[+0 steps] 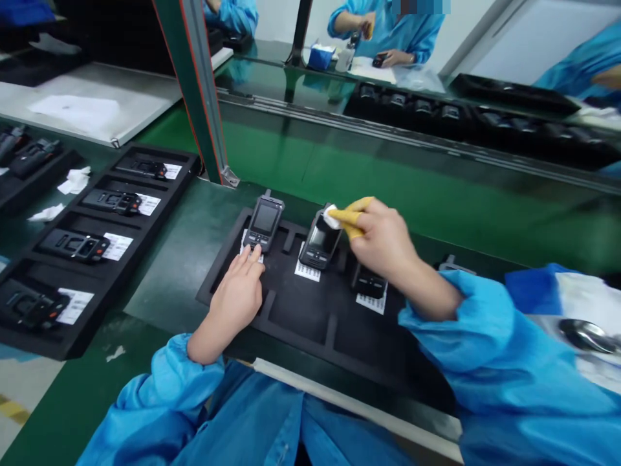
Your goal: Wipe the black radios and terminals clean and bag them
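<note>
A black foam tray (295,310) holds several handheld radios with dark screens, each beside a white printed label. My left hand (237,285) lies with its fingers stretched out, fingertips touching the lower end of the left radio (265,219). Yellow finger cots cover fingers of my right hand (383,236), which pinches a white wipe (332,217) against the upper end of the middle radio (320,241). Below that hand is a third radio (371,285), partly hidden by it. My right forearm covers most of another radio (453,264).
To the left, a second foam tray (104,243) holds several radios lying back up. Crumpled white wipes (75,181) lie beyond it. A green post (196,84) rises behind the bench. Across the divider, a co-worker (388,32) handles a device. A blue packet (531,288) lies at right.
</note>
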Demonstrator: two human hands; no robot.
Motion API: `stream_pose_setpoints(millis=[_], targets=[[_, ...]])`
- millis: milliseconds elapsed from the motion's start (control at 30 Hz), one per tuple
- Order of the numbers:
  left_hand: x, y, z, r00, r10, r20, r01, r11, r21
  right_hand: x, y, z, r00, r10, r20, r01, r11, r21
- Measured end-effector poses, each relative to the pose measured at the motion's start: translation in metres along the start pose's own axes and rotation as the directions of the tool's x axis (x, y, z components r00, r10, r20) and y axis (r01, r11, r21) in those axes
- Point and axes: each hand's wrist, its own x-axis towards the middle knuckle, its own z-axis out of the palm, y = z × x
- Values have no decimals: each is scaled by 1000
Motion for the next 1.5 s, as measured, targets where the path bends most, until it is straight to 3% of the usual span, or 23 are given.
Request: stream_pose_setpoints(millis=[100,200,300,400,567,667,733,800,900,1000,1100,1267,1500], targets=[[0,6,-2,999,9,-44,-10,1000,-15,-10,22,-19,993,98,-67,-101,994,-49],[0,25,1,990,106,-90,-112,991,-67,-15,24,-20,994,105,-44,-110,985,-131],[3,51,10,972,225,-68,-230,970,-76,-11,14,-6,998,52,48,-39,970,-238],[6,69,24,965,260,-18,-260,965,-32,-7,5,11,995,-30,94,58,948,-314],[9,72,35,967,247,61,-249,968,23,-18,-12,31,977,-120,178,175,926,-334],[9,72,34,969,232,87,-236,971,29,-30,-28,38,929,-217,300,289,931,-222],[9,73,32,970,225,94,-229,973,36,-34,-32,34,919,-235,317,294,943,-153],[10,73,31,968,230,99,-235,971,44,-36,-23,20,953,-191,234,227,964,-140],[11,71,29,963,246,109,-252,967,43,-39,12,-16,997,-72,5,72,986,-154],[10,74,27,968,243,66,-244,970,13,-50,54,-51,989,72,-131,-92,983,-158],[9,89,28,958,287,14,-286,957,-51,-67,76,-62,980,140,-143,-164,970,-179],[6,125,41,897,438,65,-430,896,-111,-79,69,-38,997,67,-24,-71,970,-233],[7,133,54,902,405,147,-395,914,-91,-86,49,-13,993,17,115,12,968,-252]])
